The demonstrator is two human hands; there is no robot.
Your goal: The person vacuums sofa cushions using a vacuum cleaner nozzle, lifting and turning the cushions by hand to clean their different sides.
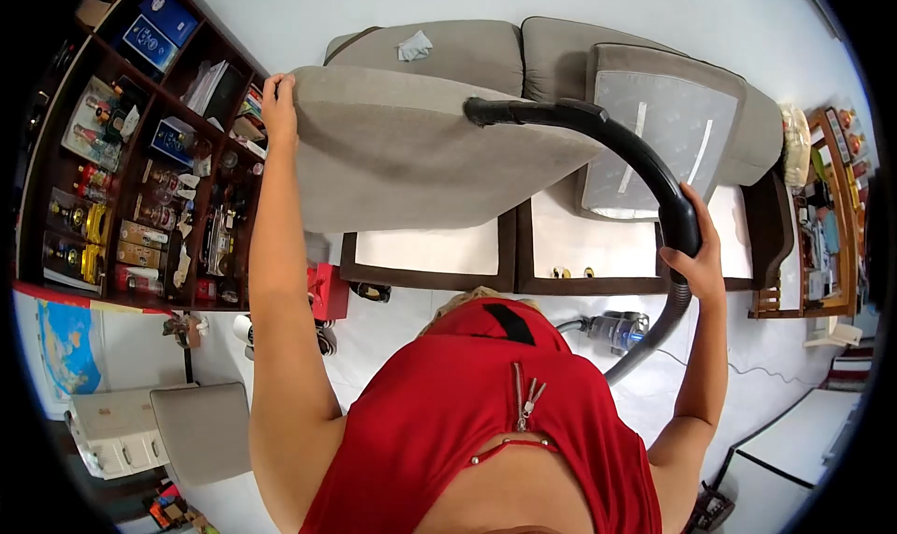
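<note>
A large grey sofa cushion [402, 160] is raised on edge above the sofa frame, and my left hand [279, 104] grips its upper left corner. My right hand [696, 249] is wrapped round the black handle of the vacuum hose [645, 160]. The hose's brush head [481, 113] touches the cushion near its upper edge. A second cushion [645, 132], with its pale underside showing, leans on the sofa back at the right. A crumpled grey cloth [414, 46] lies on the sofa back.
A dark shelf unit [168, 95] full of bottles and boxes stands at the left. The vacuum body [617, 331] and its cord are on the floor. A red box [328, 293] sits before the sofa [516, 254]. At the right is a wooden shelf [838, 212].
</note>
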